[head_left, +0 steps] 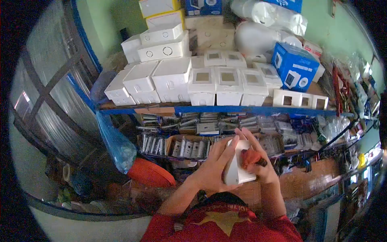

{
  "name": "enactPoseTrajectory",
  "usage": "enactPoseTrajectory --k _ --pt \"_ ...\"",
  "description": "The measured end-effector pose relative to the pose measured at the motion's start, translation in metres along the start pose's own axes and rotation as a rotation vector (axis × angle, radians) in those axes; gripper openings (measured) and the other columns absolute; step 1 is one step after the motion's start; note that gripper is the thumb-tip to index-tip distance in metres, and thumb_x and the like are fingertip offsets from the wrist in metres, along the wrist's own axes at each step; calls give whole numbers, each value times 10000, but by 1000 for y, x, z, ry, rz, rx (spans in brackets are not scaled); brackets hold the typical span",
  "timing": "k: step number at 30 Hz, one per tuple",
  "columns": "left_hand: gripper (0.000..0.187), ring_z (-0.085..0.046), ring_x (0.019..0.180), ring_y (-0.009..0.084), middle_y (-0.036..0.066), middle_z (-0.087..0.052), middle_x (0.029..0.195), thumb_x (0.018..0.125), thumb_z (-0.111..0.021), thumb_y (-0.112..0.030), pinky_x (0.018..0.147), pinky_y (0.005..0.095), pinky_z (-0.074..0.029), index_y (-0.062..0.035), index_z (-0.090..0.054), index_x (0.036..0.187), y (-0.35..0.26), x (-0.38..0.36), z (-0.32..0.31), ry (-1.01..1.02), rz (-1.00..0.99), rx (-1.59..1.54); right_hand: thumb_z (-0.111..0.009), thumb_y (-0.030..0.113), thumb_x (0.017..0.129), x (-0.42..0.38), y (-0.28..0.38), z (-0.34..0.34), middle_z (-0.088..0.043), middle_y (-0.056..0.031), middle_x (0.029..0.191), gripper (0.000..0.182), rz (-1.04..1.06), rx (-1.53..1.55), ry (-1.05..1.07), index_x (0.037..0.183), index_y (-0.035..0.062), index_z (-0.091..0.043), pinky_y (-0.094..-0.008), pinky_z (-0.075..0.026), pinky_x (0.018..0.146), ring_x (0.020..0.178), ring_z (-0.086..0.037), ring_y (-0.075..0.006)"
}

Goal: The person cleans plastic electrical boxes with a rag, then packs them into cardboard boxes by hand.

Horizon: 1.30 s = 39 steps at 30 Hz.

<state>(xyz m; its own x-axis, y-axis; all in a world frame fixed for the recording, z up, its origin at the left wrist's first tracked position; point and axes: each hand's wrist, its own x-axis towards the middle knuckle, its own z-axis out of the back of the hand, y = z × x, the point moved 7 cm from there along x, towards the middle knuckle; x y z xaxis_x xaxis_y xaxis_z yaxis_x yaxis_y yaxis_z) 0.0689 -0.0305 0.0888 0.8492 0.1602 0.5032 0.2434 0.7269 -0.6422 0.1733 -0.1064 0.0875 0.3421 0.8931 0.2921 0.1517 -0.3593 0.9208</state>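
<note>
A white box (pixel 233 171) is held upright between my two hands, in front of the lower shelf. My left hand (pixel 213 169) wraps its left side, fingers pointing up along the edge. On the right side my right hand (pixel 262 165) grips the box and also a crumpled red cloth (pixel 250 158), which lies against the box's face. A small dark item pokes out beside the cloth; I cannot make out what it is. Both hands are below the blue shelf edge.
White junction boxes (pixel 171 78) and boxes with windows (pixel 229 82) stand on the upper shelf (pixel 225 109), with a blue carton (pixel 296 66) at right. Cartons of small parts (pixel 189 147) fill the shelf below. A red bag (pixel 151 172) hangs at left.
</note>
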Motion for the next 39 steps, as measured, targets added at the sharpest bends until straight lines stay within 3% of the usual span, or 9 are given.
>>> enactPoseTrajectory --k 4,12,16,17,22,26,32,35,39 --pt "1226 -305 1270 452 272 -255 1427 548 -839 -310 1055 513 -264 -47 -111 1499 -5 -5 5 105 -62 -18 -660 252 691 -7 -16 7 -591 -96 1136 571 -28 -104 -117 1197 9 -558 -291 -419 851 925 -551 -145" --pt "1253 -270 1354 351 234 -245 1463 555 -863 -348 1117 424 -211 -1 -98 1485 -2 -17 28 86 42 -382 -583 85 799 2 -35 23 -626 -43 977 411 9 -92 -489 1201 -2 -570 -264 -439 823 908 -567 -123" --pt "1318 -247 1391 299 176 -238 1498 473 -900 -330 1138 403 -184 1 -121 1484 13 -30 74 -116 85 -522 -561 53 861 3 -76 35 -642 -84 928 294 -75 199 -419 1146 -13 -584 -327 -535 640 660 -620 -176" --pt "1324 -255 1390 295 181 -247 1495 466 -905 -336 1136 402 -189 12 -127 1480 14 -29 97 -183 28 -417 -581 150 877 -2 -78 33 -613 -82 694 302 -88 148 -439 1130 -15 -573 -346 -509 572 578 -603 -204" --pt "1260 -368 1301 340 207 -367 1402 451 -875 -422 1108 414 -225 82 -252 1425 -7 -41 229 -546 -206 284 -639 166 858 -31 -115 46 -635 -64 860 324 -202 105 -548 1135 7 -584 -331 -508 615 682 -618 -190" --pt "1186 -398 1278 314 165 -382 1378 479 -867 -342 1085 406 -287 -72 -275 1471 -25 -29 318 -639 -75 480 -653 193 851 -40 -123 55 -640 -42 969 307 -276 110 -564 1108 28 -626 -308 -500 716 803 -609 -156" --pt "1072 -366 1321 323 154 -380 1455 517 -862 -223 1119 427 -256 -169 -351 1458 60 -5 407 -244 180 796 -753 332 753 -80 -162 91 -601 -130 1061 721 -402 -13 -905 1314 24 -422 -416 -512 739 861 -635 -248" --pt "1050 -341 1352 305 143 -366 1474 505 -851 -176 1124 395 -258 -159 -380 1444 99 13 420 -8 257 884 -763 339 745 -109 -244 145 -557 -153 1176 837 -440 116 -702 1392 24 -335 -430 -502 804 1025 -592 -269" --pt "1035 -370 1340 260 126 -416 1449 498 -877 -234 1123 368 -262 -132 -417 1419 125 42 419 182 218 674 -645 198 879 -101 -198 87 -553 -133 1253 533 -491 -186 -843 1325 -13 -445 -361 -429 998 1091 -575 -227"
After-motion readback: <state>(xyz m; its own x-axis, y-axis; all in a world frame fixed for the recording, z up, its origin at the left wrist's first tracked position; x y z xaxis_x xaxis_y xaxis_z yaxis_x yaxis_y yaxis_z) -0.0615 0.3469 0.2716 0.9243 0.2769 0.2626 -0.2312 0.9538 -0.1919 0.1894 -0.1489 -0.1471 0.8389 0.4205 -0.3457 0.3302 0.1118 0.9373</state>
